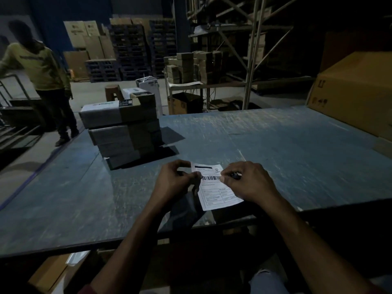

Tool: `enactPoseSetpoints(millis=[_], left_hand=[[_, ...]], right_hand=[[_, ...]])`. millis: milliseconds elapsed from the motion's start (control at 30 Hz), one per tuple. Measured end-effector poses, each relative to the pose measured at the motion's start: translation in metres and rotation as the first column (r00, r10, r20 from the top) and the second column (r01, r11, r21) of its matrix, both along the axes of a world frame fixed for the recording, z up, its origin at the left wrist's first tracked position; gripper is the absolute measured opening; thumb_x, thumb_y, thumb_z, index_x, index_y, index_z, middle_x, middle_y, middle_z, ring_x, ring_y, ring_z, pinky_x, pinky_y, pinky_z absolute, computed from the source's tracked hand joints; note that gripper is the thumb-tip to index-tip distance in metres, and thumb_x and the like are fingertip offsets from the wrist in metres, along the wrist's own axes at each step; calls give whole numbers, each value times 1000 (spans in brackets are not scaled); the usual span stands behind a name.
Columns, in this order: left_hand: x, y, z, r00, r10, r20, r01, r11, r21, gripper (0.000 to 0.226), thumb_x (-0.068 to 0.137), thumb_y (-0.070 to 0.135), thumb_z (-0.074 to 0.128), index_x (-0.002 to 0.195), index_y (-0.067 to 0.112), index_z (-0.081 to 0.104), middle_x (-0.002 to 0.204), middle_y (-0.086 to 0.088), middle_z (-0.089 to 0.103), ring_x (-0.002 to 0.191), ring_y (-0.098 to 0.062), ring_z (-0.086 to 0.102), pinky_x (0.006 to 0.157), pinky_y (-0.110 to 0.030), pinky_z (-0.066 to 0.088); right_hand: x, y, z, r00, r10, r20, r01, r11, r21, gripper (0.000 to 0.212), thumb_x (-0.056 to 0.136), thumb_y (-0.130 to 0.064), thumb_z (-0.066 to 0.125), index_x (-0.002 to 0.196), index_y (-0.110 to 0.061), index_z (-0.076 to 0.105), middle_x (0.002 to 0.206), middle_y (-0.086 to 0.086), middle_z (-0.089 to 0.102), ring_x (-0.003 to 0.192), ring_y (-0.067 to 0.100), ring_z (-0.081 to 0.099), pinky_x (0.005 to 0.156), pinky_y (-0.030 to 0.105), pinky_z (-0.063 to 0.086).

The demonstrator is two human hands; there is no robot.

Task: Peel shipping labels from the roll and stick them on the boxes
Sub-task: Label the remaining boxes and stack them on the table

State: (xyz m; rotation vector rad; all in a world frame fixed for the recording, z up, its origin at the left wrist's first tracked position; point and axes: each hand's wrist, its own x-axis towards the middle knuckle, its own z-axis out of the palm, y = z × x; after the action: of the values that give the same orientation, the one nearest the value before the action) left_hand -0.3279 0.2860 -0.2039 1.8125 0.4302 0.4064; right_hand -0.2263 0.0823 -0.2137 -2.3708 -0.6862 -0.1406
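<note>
Both hands, left hand [177, 180] and right hand [247, 181], are pinching the shipping label [214, 187] with curled fingers above the tabletop [275, 145], likely peeling its backing, stacked boxes [123, 132] waiting nearby.

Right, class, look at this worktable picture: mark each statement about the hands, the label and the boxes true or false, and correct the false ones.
1. Both hands pinch the shipping label. True: the left hand and the right hand hold its side edges.
2. The label is already stuck on a box. False: it is held over the table.
3. A stack of boxes stands on the table to the left of the hands. True.
4. The label is blank. False: it shows a barcode and printed fields.
</note>
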Motion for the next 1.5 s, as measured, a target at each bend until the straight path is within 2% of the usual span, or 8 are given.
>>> enactPoseSetpoints(millis=[200,567,733,833,1033,1233,1333,1500], left_hand=[[3,0,7,1000,12,-21,-9,989,150,34,86,14,84,117,10,71,64,-7,72,34,-1,49,37,-15,33],[7,-9,0,994,83,68,-105,880,464,31,89,25,81,118,19,70,65,7,71,54,2,67,49,-13,45],[7,-7,-2,989,124,85,-150,775,614,43,81,42,87,117,25,72,72,10,62,67,-8,59,61,-25,39],[6,1,-8,986,131,103,-166,765,622,43,77,54,87,109,28,75,73,11,61,67,-11,60,59,-27,38],[12,-3,-7,976,-54,211,-114,699,706,28,85,44,80,111,34,78,104,14,70,85,-13,68,72,-31,54],[25,0,-16,957,-245,158,48,667,743,46,89,65,56,105,30,82,107,13,77,95,-16,66,83,-36,54],[26,-1,-20,951,-251,178,35,663,747,40,89,61,60,101,30,83,106,13,77,91,-14,63,81,-35,52],[24,0,-28,954,-219,207,20,732,681,21,90,47,69,99,35,84,108,15,74,94,-5,54,84,-39,51]], right_hand=[[3,-1,-3,1000,5,11,-5,1000,9,24,82,-55,79,102,-41,80,109,-23,76,101,5,70,87,32,58],[-3,-7,-4,1000,0,12,-1,998,58,27,86,-50,79,107,-34,81,123,-16,74,112,8,69,95,28,54],[-2,-10,-1,998,-52,25,51,998,39,24,86,-52,77,105,-36,81,119,-17,75,108,9,70,88,25,53],[-2,-11,-2,997,-66,37,66,998,16,25,86,-55,75,105,-39,79,117,-21,75,105,9,70,86,27,55],[-4,-12,6,995,-50,81,53,998,-42,24,91,-53,72,106,-35,78,119,-19,73,106,10,69,81,24,46],[1,-12,26,982,32,185,-16,996,-90,23,92,-39,73,115,-36,76,122,-21,72,114,9,63,92,30,51],[4,-6,24,983,88,161,-62,985,-159,33,91,-38,76,124,-38,72,127,-24,68,117,9,52,92,30,48],[15,-9,10,991,67,118,-57,995,-82,37,86,-40,82,122,-37,74,127,-19,69,110,9,51,84,28,44]])
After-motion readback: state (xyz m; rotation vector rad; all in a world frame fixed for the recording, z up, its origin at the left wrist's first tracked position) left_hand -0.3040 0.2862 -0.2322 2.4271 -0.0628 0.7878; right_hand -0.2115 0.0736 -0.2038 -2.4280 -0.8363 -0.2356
